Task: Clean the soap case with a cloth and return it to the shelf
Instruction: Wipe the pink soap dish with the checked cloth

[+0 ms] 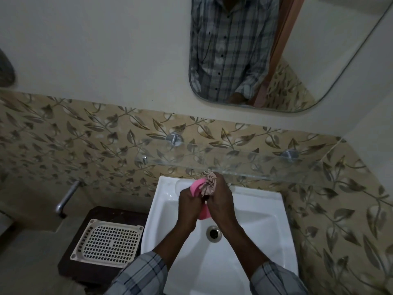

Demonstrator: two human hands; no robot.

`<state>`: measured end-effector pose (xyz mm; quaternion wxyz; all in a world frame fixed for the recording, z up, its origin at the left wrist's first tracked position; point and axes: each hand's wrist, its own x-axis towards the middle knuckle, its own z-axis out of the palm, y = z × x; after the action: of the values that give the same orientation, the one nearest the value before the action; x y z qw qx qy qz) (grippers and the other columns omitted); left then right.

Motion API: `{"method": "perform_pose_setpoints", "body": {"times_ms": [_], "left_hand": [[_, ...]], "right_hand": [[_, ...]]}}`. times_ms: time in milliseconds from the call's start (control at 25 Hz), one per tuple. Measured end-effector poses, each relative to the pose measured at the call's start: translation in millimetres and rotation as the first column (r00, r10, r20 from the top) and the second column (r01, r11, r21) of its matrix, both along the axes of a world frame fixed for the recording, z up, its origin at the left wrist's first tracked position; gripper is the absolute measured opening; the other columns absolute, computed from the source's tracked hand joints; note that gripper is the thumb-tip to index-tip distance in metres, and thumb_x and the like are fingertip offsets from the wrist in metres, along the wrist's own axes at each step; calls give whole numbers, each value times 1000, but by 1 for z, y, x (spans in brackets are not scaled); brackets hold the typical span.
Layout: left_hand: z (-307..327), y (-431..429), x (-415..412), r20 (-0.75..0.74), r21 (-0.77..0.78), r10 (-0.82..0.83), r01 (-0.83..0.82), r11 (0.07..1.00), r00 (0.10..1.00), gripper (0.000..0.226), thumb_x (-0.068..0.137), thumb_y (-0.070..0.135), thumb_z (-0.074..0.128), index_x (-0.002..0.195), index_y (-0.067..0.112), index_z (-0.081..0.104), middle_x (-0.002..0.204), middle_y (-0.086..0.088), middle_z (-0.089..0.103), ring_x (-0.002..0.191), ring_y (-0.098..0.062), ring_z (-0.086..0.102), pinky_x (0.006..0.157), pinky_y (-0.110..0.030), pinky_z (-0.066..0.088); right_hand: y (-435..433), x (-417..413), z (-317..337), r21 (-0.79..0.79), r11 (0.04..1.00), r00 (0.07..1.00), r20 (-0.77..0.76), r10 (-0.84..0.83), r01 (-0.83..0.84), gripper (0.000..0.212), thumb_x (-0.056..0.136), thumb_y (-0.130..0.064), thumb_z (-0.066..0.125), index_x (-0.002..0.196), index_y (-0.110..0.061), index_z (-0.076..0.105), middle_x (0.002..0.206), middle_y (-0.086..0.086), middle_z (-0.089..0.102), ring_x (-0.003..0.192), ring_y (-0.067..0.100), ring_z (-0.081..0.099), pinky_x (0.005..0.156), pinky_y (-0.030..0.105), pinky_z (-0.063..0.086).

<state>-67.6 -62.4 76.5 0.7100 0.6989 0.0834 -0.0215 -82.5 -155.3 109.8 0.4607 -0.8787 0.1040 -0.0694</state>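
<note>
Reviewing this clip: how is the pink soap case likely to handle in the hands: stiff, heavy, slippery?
Probably stiff: the soap case shows a smooth curved edge where the left hand grips it. Likely light, since that hand seems to carry it over the sink. Its smooth-looking plastic may be slippery if wet; wetness can't be seen.

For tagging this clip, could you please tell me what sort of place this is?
Likely a home bathroom: a white washbasin, a wall mirror and a glass shelf on leaf-patterned tiles.
</note>
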Motion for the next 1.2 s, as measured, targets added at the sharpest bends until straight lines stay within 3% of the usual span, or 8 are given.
{"method": "perform_pose_setpoints", "body": {"times_ms": [160, 280, 360, 520, 640, 800, 1040, 1200], "left_hand": [[-5, 2, 13, -198, -146, 138, -168, 975, 971, 23, 83, 10, 73, 104, 15, 68, 84, 3, 73, 75, -13, 71, 54, -19, 54], [-15, -5, 9, -379, -422, 158, -322, 847, 912, 30, 84, 9, 74, 112, 1, 65, 94, -15, 71, 85, -29, 67, 68, -36, 58], [-18, -7, 7, -423, -510, 107, -334, 793, 900, 34, 87, 8, 71, 117, -7, 61, 98, -21, 70, 86, -32, 67, 72, -40, 60], [-19, -9, 5, -518, -470, 20, -304, 829, 855, 50, 93, 21, 66, 131, -8, 51, 123, -28, 62, 108, -41, 62, 95, -51, 52], [-11, -16, 0, -604, -421, 75, -398, 815, 794, 70, 87, 25, 73, 144, 5, 38, 130, -25, 59, 115, -40, 61, 98, -50, 51], [-2, -20, 3, -563, -481, 179, -495, 723, 807, 72, 97, 36, 56, 156, 23, 18, 153, -19, 37, 131, -40, 48, 108, -58, 42], [-12, -16, 14, -439, -481, 83, -312, 819, 894, 98, 90, 44, 63, 154, 38, -12, 165, -16, 8, 137, -43, 41, 109, -55, 40], [-12, 2, 30, -505, -584, -109, -246, 774, 856, 72, 94, 53, 49, 154, 20, 27, 134, -20, 55, 112, -42, 59, 88, -44, 50]], "right_hand": [[0, -20, -21, 353, 912, 969, -200, -146, 211, 21, 93, -11, 58, 113, -16, 62, 79, -5, 73, 65, 11, 71, 49, 19, 54], [-1, -10, -36, 644, 615, 889, -371, -270, 455, 15, 96, -8, 56, 107, -7, 67, 85, 14, 76, 72, 30, 74, 66, 42, 63], [-2, -3, -41, 653, 568, 864, -413, -288, 502, 19, 93, -2, 57, 110, -2, 65, 98, 24, 72, 84, 38, 72, 77, 49, 62], [-5, -3, -48, 329, 799, 851, -352, -391, 503, 21, 88, -9, 62, 108, -3, 64, 99, 19, 72, 69, 25, 68, 50, 20, 55], [-2, -10, -43, 212, 865, 888, -182, -422, 455, 22, 91, -9, 62, 112, -7, 56, 99, 15, 70, 70, 27, 71, 45, 28, 58], [11, -31, -40, 134, 961, 965, 65, -254, 243, 50, 89, -4, 65, 134, -20, 47, 112, -2, 64, 93, 14, 65, 67, 8, 50], [15, -45, -39, -14, 998, 983, 172, -63, 66, 64, 86, 8, 61, 145, -8, 42, 134, -4, 55, 121, 11, 55, 104, 30, 48], [-18, -25, -28, 172, 985, 997, 76, 1, -14, 33, 86, 4, 64, 118, -6, 66, 109, 12, 71, 107, 32, 67, 83, 28, 56]]}}
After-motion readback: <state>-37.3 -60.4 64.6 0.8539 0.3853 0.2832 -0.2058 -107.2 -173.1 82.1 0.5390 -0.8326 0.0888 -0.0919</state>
